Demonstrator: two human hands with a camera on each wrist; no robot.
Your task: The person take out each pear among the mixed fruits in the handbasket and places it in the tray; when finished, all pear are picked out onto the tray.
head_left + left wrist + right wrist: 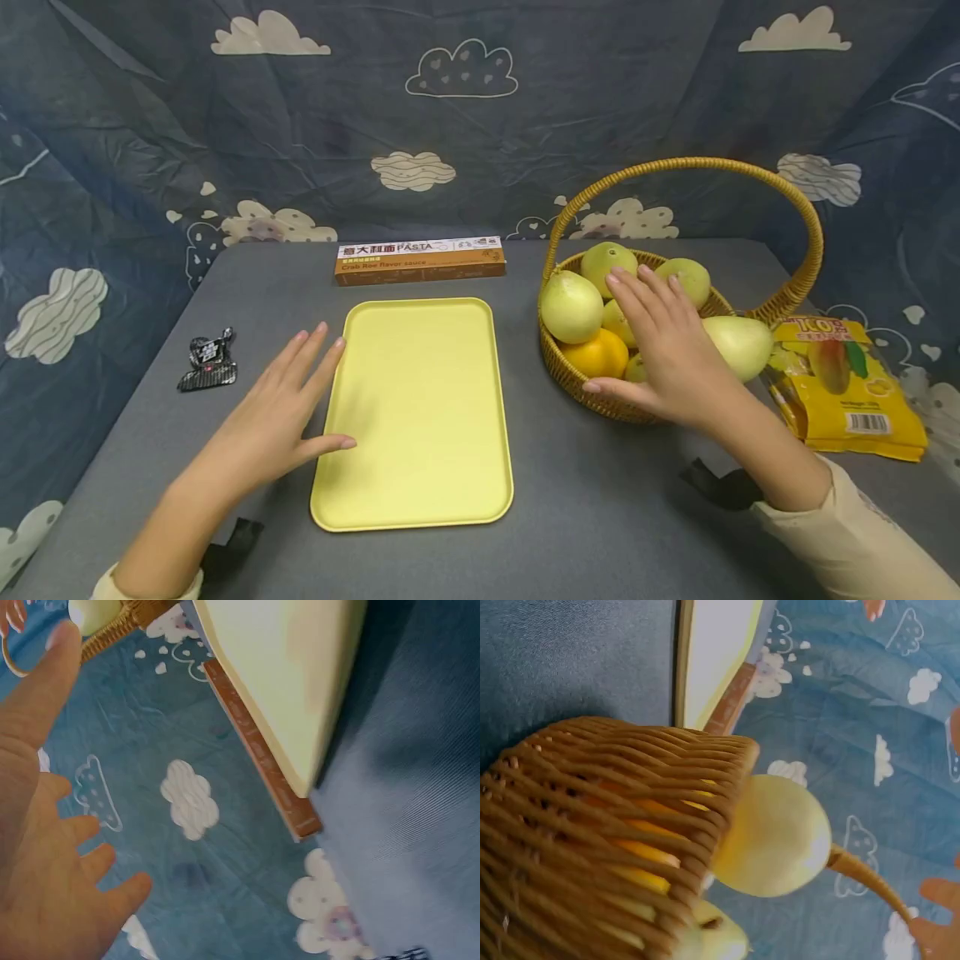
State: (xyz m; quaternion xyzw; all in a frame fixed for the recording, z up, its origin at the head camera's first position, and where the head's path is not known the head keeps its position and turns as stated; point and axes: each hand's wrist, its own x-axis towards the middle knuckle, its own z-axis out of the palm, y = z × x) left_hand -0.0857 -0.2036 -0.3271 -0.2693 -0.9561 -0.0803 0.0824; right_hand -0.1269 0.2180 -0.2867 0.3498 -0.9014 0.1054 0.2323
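Note:
My left hand (281,417) hovers over the left edge of a yellow tray (412,417), fingers straight and spread, holding nothing. Over the front of a wicker basket (592,400) is my right hand (667,350), also with fingers extended and nothing gripped. Several green-yellow round fruits, among them a pale one (572,307) at the left, fill the basket beside an orange (600,354). A large pale fruit (738,346) lies at its right side, partly behind the right hand. In the right wrist view the woven wall (615,825) shows close up, with a pale fruit (776,836) above its rim.
Behind the tray lies a pasta box (420,260). A small black wrapped packet (210,360) is on the left of the grey table (585,517). Yellow mango-printed bags (847,392) lie right of the basket, whose tall arched handle (690,162) rises above the fruit.

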